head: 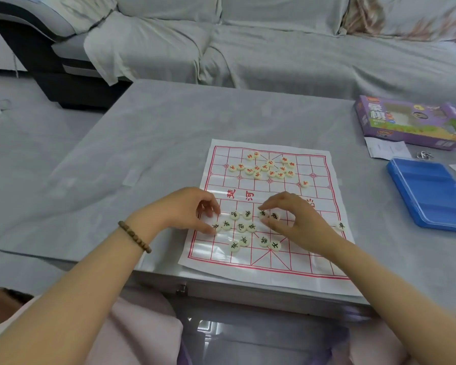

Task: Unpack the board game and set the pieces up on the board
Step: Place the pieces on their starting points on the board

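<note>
Two bare forearms reach in over the near edge of the table (156, 143), the left wrist wearing a beaded bracelet (134, 237). Both hands are low over the near half of a paper xiangqi board (300, 262), which lies close to the table's near edge.

The left hand (190, 209) is at the board's left margin with its fingers curled. Its thumb tip touches the leftmost of the black-lettered pieces (241, 226). There is a narrow gap between thumb and fingers, and I cannot tell whether it grips that piece.

The right hand (295, 219) has its fingers bent. Forefinger and thumb close in on one round piece (263, 214) just below the river line, with a second piece touching it.

The other black-lettered pieces lie loose between the hands and nearer the board's front edge. One stray piece (340, 225) sits at the board's right margin.

Farther off, the red-lettered pieces (263, 167) are heaped on the far half of the board, one (304, 183) lying apart to the right.

Toward the table's right edge lies a blue plastic tray (432, 193). Beyond it are a paper slip (387, 147) and the purple game box (411, 122), near the far right corner. A covered sofa (274, 48) stands behind the table.
</note>
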`<state>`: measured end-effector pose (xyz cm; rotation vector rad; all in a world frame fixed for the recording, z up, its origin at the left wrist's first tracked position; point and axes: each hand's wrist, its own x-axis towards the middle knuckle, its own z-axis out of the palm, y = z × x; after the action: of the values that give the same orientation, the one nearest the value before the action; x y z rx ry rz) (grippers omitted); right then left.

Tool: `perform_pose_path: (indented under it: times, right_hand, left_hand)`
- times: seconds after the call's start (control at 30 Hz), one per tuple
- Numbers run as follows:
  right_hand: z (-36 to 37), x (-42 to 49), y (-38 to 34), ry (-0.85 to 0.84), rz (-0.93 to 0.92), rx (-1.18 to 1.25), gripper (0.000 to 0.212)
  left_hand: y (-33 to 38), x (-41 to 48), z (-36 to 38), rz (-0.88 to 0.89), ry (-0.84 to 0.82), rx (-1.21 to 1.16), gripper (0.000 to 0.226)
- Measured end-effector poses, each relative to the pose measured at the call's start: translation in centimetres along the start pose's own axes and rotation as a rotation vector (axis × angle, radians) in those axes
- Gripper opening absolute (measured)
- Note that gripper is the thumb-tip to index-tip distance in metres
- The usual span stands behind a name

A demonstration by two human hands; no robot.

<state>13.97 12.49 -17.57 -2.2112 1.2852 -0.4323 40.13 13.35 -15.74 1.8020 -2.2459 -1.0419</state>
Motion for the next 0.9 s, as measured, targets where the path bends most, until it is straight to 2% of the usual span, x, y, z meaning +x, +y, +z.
perform_pose_path:
  times: [0.53,0.6,0.67,0.77,0.9]
  right_hand:
    - [-0.2,0.1,0.7,0.033,0.03,0.01,0.023]
    - [-0.2,0.1,0.7,0.03,0.037,-0.008,0.023]
    - [-0.4,0.1,0.7,0.04,0.031,-0.007,0.023]
    - [-1.9,-0.1,1.3,0.099,0.055,-0.001,0.023]
    - [-5.1,-1.4,3.9,0.275,0.164,0.029,0.024]
  left_hand:
    - [0.4,0.6,1.2,0.039,0.057,0.008,0.023]
    - [0.4,0.6,1.0,0.023,0.117,0.064,0.021]
    - [0.9,0.7,0.5,0.036,0.239,-0.015,0.019]
    - [3.5,1.0,0.3,0.115,0.384,-0.258,0.019]
    - [8.3,2.8,2.9,0.206,0.335,-0.241,0.025]
